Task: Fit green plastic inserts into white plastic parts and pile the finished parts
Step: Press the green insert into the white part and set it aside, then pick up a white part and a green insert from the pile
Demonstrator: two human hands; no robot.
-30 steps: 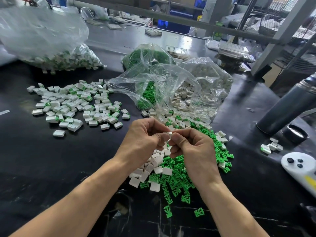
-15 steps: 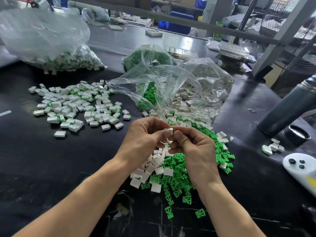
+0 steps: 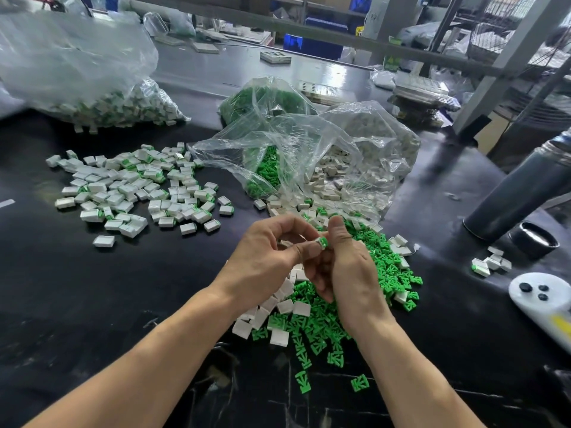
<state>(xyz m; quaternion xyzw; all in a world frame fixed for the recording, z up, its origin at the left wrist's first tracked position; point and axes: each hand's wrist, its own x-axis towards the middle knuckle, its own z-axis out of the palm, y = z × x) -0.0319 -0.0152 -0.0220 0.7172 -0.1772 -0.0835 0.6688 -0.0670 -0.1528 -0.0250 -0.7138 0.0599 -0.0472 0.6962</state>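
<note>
Fingertips of both hands meet at the centre of the frame: the left hand [image 3: 265,257] pinches a small white part [image 3: 318,242] between thumb and forefinger, and the right hand's [image 3: 349,270] thumb presses a green insert [image 3: 323,241] into its end. Green shows at the part's edge, so seating looks nearly done. To finish well, push squarely along the slot until flush, then drop it on the finished pile [image 3: 139,186] at middle left. Loose inserts [image 3: 324,322] and white parts [image 3: 278,307] lie beneath the wrists.
</note>
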